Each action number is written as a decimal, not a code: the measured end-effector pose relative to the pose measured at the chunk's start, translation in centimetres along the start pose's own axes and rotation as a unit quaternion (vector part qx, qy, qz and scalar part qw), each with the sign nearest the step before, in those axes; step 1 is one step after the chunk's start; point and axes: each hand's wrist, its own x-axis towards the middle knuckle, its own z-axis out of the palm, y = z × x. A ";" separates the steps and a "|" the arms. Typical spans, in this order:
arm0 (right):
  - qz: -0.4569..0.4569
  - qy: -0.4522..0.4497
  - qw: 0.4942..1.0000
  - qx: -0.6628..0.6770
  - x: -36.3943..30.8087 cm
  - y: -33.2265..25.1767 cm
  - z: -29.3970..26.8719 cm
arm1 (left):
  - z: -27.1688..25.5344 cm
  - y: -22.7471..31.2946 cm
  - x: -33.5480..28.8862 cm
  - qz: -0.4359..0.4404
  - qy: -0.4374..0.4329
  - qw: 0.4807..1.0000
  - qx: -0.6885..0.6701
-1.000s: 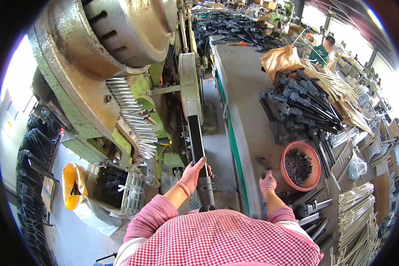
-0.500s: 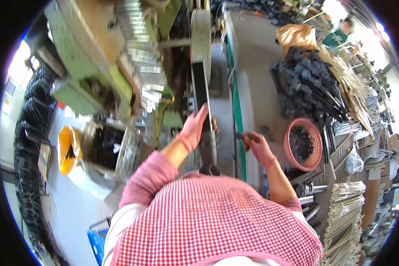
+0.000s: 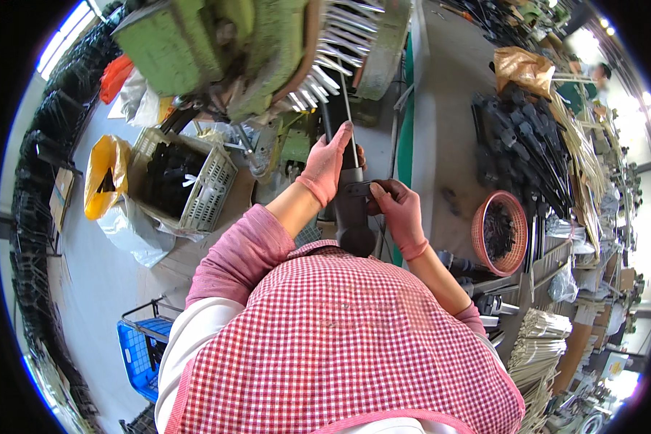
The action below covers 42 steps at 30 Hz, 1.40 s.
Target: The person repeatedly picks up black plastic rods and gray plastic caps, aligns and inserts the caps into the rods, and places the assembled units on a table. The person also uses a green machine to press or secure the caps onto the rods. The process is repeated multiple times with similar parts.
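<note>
My left hand [image 3: 328, 168], in a pink glove, grips a long dark metal part that has a pale bright edge. The part's broad body [image 3: 351, 217] ends in a rounded dark knob close to my checked apron. My right hand [image 3: 401, 214], gloved the same way, pinches a small flat black piece [image 3: 357, 189] between thumb and fingers. That piece lies against the side of the long part, just below my left hand. Whether it is fastened there I cannot tell. The far end of the long part reaches up beneath the green machine [image 3: 188, 54].
Silver strips [image 3: 343, 32] fan out along the machine's edge. Left of me are a crate [image 3: 213, 192] of dark parts, a yellow bag [image 3: 98, 177] and a blue crate [image 3: 129, 354]. On the table [image 3: 445, 137] sit a pink basket [image 3: 515, 217] and a heap of black parts [image 3: 517, 137].
My right hand has come left from over the table edge, bringing the small black piece against the long part. The view has shifted, and the machine appears nearer the middle.
</note>
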 end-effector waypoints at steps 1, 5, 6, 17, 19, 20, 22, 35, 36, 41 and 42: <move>-0.056 -0.007 0.994 -0.092 0.1 0.0 0.9 | -0.5 0.1 0.0 0.033 0.031 0.999 -0.005; -0.109 -0.072 0.950 -0.283 1.0 -1.0 3.8 | -2.2 0.9 -0.2 0.092 0.127 0.987 -0.038; -0.116 -0.086 0.938 -0.314 1.5 -1.4 4.6 | -2.6 1.4 -0.2 0.103 0.139 0.984 -0.037; 0.041 -0.260 0.962 -0.079 10.0 -4.4 14.4 | -11.3 6.0 -6.4 0.298 0.235 0.923 0.067; -0.013 -0.284 0.959 -0.011 11.4 -4.3 15.8 | -12.9 6.9 -6.4 0.372 0.176 0.911 0.029; -0.028 -0.290 0.956 0.003 11.9 -4.4 16.4 | -13.6 7.3 -6.3 0.349 0.155 0.923 0.037; 0.024 -0.272 0.962 -0.011 12.3 -4.7 17.2 | -14.5 8.2 -5.9 0.340 0.099 0.933 0.063; 0.172 -0.266 0.947 -0.058 12.4 -6.7 17.9 | -16.1 12.4 -5.4 0.199 0.013 0.974 0.108; 0.173 -0.265 0.948 -0.046 12.7 -6.4 17.8 | -16.3 12.6 -5.3 0.192 0.024 0.969 0.150; 0.259 -0.301 0.917 0.030 14.4 -5.6 17.4 | -16.6 12.5 -5.4 0.211 -0.017 0.969 0.125; 0.253 -0.308 0.917 0.024 14.7 -5.6 17.3 | -16.7 12.6 -5.5 0.219 -0.003 0.957 0.188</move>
